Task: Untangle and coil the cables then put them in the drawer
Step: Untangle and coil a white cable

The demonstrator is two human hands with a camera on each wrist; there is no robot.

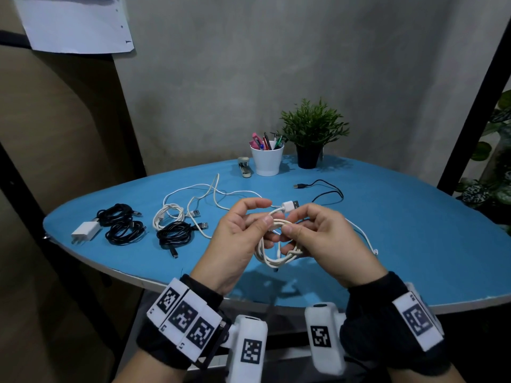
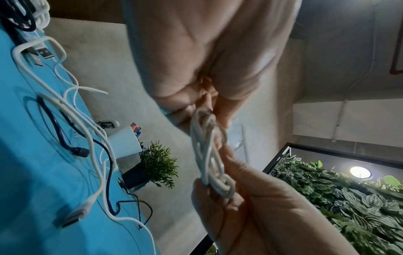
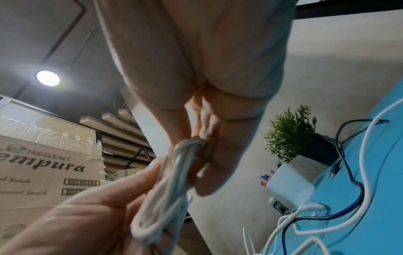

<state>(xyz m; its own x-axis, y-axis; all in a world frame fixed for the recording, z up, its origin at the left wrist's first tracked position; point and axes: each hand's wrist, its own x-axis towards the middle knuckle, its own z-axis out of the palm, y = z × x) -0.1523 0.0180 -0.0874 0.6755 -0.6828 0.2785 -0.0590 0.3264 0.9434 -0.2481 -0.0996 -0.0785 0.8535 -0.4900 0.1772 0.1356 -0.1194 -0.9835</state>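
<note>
Both hands pinch one cream-white coiled cable [image 1: 276, 244] in the air above the near edge of the blue oval desk [image 1: 401, 230]. The left hand [image 1: 237, 239] has its grip narrow, thumb and fingers curled onto the upper left of the coil; the right hand [image 1: 326, 236] grips the upper right of the same bundle, thumb against the strands. The loops hang down between the two palms, and the cable's white USB plug [image 1: 290, 205] sticks up just above the fingertips. In the left wrist view the strands [image 2: 209, 151] run from one hand's fingers to the other's, twisted on themselves; in the right wrist view the bundle [image 3: 165, 186] lies across the left palm.

On the desk well to the left lie two black coiled cables [image 1: 121, 225] beside a white wall charger [image 1: 84, 231], then a white coiled cable [image 1: 168, 217] and another black coil [image 1: 174, 234]. Loose white cables [image 1: 210, 189] sprawl across the middle, and a loose black cable [image 1: 323, 189] lies behind the hands. At the far edge stand a white cup of pens [image 1: 267, 158], a small stapler [image 1: 244, 167] and a potted green plant [image 1: 311, 134].
</note>
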